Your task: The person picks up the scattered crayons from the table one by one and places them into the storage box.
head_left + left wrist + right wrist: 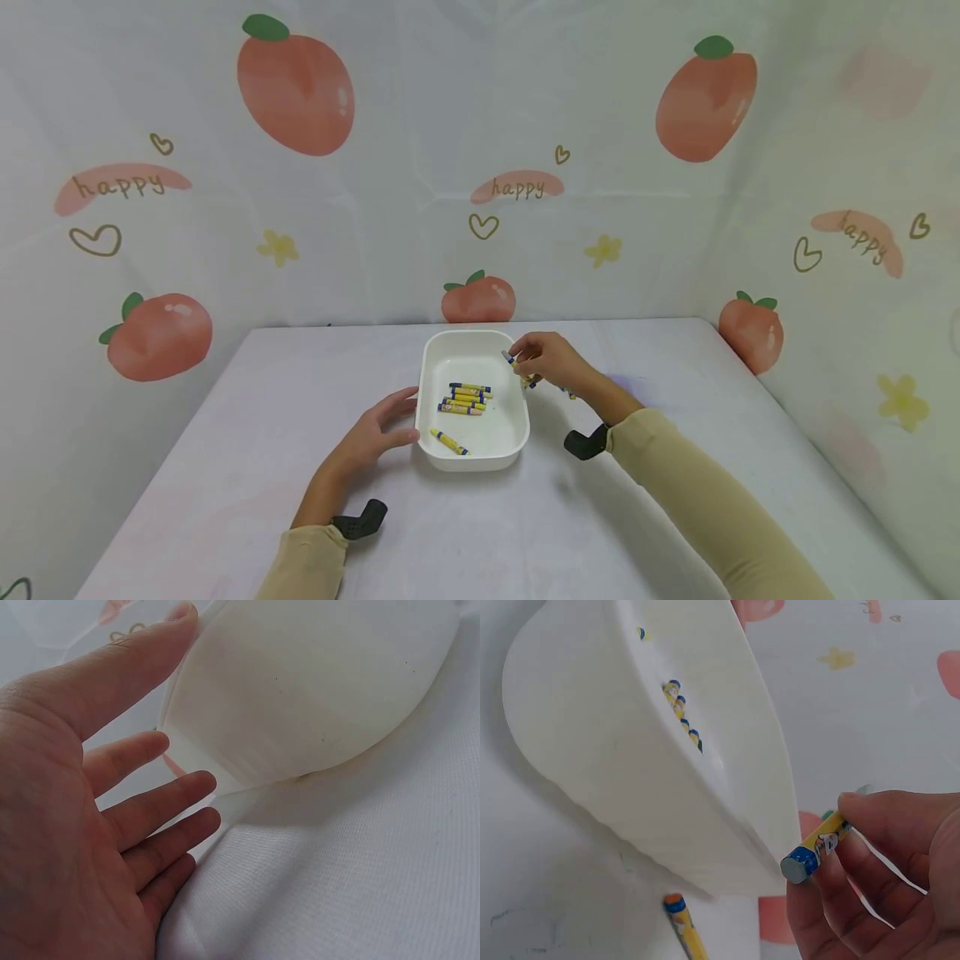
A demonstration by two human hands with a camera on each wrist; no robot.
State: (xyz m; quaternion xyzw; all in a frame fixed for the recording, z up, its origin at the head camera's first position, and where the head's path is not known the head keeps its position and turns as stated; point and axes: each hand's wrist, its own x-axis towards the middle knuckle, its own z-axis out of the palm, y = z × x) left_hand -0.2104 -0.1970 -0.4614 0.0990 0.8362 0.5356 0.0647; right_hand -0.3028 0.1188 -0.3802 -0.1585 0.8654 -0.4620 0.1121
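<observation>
Between thumb and fingers my right hand (551, 358) pinches a grey crayon (821, 847) in a yellow and blue wrapper, at the right rim of a white tub (471, 461). In the tub, several crayons (467, 400) lie side by side near the middle, and a yellow crayon (450, 442) lies slanted closer to the front. My left hand (375, 429) is at the tub's left side, fingers spread and relaxed, with fingertips right at the wall. In the left wrist view its palm faces the tub's outer side.
An orange-tipped crayon (684, 926) lies on the white cloth outside the tub. In the head view, another crayon end (567, 392) shows beneath the right wrist. Behind the table hangs a white curtain (405, 208) printed with fruit. Each wrist bears a black camera mount (587, 443).
</observation>
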